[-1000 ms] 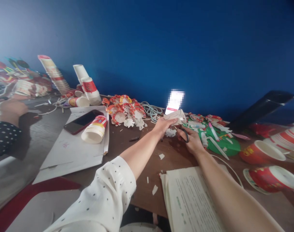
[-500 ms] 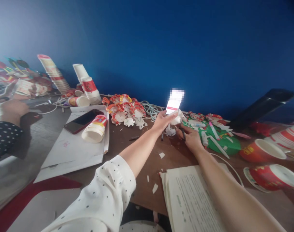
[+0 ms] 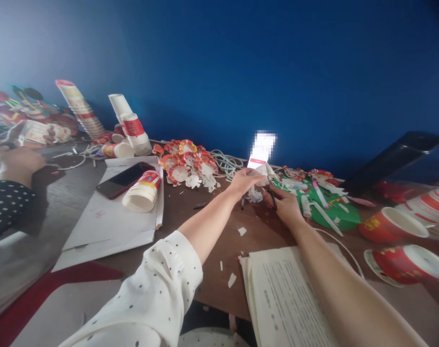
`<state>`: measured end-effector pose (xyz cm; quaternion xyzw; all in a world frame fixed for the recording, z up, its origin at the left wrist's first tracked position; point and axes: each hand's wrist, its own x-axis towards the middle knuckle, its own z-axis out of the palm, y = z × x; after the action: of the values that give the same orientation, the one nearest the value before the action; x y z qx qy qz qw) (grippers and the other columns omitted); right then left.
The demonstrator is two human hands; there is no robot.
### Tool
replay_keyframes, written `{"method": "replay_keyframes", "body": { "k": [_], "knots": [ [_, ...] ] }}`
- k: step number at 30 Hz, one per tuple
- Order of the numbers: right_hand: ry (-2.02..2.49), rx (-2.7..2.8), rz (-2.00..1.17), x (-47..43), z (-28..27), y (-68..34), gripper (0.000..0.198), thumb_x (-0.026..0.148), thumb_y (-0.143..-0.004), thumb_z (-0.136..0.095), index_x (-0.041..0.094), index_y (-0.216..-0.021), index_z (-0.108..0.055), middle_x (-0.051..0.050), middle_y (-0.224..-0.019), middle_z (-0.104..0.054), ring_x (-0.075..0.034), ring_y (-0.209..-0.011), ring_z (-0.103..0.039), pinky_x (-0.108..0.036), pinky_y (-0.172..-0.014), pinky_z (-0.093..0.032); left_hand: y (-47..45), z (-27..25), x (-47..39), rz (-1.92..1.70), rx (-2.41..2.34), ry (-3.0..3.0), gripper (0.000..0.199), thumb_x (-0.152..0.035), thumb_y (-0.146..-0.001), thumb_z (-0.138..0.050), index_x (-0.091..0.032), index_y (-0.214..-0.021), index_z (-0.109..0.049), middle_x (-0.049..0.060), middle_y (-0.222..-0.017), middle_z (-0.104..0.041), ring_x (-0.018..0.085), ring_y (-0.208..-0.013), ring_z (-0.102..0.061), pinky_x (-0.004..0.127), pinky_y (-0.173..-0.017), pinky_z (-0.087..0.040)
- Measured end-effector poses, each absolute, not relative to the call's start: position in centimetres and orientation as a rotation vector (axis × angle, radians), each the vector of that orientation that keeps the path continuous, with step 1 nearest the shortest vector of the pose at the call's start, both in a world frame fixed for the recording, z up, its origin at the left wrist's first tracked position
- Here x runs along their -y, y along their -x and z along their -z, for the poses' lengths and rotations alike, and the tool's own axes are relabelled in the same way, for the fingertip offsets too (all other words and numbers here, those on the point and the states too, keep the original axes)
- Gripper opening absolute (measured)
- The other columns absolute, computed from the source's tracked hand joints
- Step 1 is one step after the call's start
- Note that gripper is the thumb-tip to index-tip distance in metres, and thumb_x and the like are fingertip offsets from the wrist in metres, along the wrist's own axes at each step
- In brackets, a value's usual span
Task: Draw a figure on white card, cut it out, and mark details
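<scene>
My left hand (image 3: 243, 183) pinches a piece of white paper (image 3: 265, 171), probably from a paper cup, in front of a brightly lit screen (image 3: 259, 159). Just to its right, my right hand (image 3: 286, 205) grips scissors by their dark handles (image 3: 272, 197). The blades are mostly hidden by the paper and fingers, so their contact cannot be made out. Below the paper lies a white cut scrap (image 3: 254, 194). Left of my hands is a heap of red and white cut paper-cup pieces (image 3: 190, 164).
A green mat (image 3: 325, 217) with pens and scraps lies right. Paper cups (image 3: 394, 224) lie farther right; printed sheets (image 3: 277, 284) are near me. Leftward, a cup stack (image 3: 141, 195) and dark phone (image 3: 123, 180) rest on a white envelope. Another person's hand (image 3: 19, 161) is far left.
My left hand has turned a little and shifted slightly with the white paper, covering more of it. My right hand stays nearly in place on the scissors.
</scene>
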<state>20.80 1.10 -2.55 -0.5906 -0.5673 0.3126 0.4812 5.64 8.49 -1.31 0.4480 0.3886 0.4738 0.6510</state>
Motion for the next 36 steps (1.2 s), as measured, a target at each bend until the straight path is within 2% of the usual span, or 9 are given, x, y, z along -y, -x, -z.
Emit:
{"method": "replay_keyframes", "body": {
  "k": [4, 9, 17, 23, 28, 36],
  "knots": [
    [1.426, 1.408, -0.770, -0.99, 2.49, -20.86, 0.036, 0.051, -0.073, -0.076, 0.020, -0.092, -0.079, 0.003, -0.055, -0.053, -0.014, -0.054, -0.044, -0.030, -0.056, -0.038, -5.23, 1.15, -8.75, -1.028, -0.962, -1.129, 0.034, -0.033, -0.061, -0.091, -0.014, -0.084, -0.075, 0.008, -0.079, -0.074, 0.018, -0.072, -0.064, 0.033, -0.077, -0.050],
    [1.364, 1.455, -0.826, -1.01, 2.71, -21.13, 0.034, 0.053, -0.075, -0.077, 0.021, -0.069, -0.069, 0.002, -0.057, -0.055, -0.014, -0.058, -0.046, -0.030, -0.059, -0.038, -4.90, 1.18, -9.08, -0.956, -0.858, -1.054, 0.032, -0.028, -0.059, -0.092, -0.015, -0.085, -0.077, 0.008, -0.080, -0.075, 0.020, -0.074, -0.067, 0.033, -0.077, -0.050],
    [1.288, 1.396, -0.965, -1.11, 3.35, -21.44, 0.046, 0.066, -0.075, -0.076, 0.022, -0.070, -0.065, 0.000, -0.060, -0.056, -0.015, -0.058, -0.048, -0.030, -0.055, -0.037, -5.25, 1.38, -8.80, -0.946, -0.775, -1.017, 0.041, -0.035, -0.057, -0.094, -0.015, -0.087, -0.076, 0.006, -0.075, -0.073, 0.015, -0.066, -0.062, 0.028, -0.066, -0.042],
    [1.259, 1.401, -0.973, -0.96, 3.17, -21.43, 0.046, 0.065, -0.076, -0.075, 0.022, -0.067, -0.063, 0.000, -0.061, -0.056, -0.016, -0.059, -0.048, -0.031, -0.057, -0.037, -5.44, 1.36, -8.55, -0.945, -0.789, -0.996, 0.042, -0.037, -0.056, -0.094, -0.014, -0.087, -0.076, 0.003, -0.071, -0.069, 0.010, -0.061, -0.054, 0.027, -0.061, -0.033],
    [1.289, 1.446, -0.936, -0.80, 2.74, -21.47, 0.045, 0.064, -0.079, -0.074, 0.022, -0.066, -0.063, 0.000, -0.059, -0.056, -0.015, -0.059, -0.047, -0.031, -0.058, -0.036, -5.50, 1.25, -8.46, -0.911, -0.760, -0.939, 0.046, -0.038, -0.052, -0.096, -0.014, -0.085, -0.074, 0.005, -0.073, -0.070, 0.011, -0.063, -0.055, 0.029, -0.063, -0.033],
    [1.252, 1.431, -0.940, -1.14, 3.44, -21.62, 0.047, 0.065, -0.080, -0.073, 0.022, -0.064, -0.061, 0.000, -0.059, -0.055, -0.015, -0.058, -0.045, -0.030, -0.056, -0.033, -5.71, 0.94, -8.11, -0.897, -0.767, -0.839, 0.042, -0.032, -0.054, -0.096, -0.014, -0.085, -0.074, 0.004, -0.076, -0.071, 0.012, -0.070, -0.060, 0.028, -0.066, -0.035]
  ]
}}
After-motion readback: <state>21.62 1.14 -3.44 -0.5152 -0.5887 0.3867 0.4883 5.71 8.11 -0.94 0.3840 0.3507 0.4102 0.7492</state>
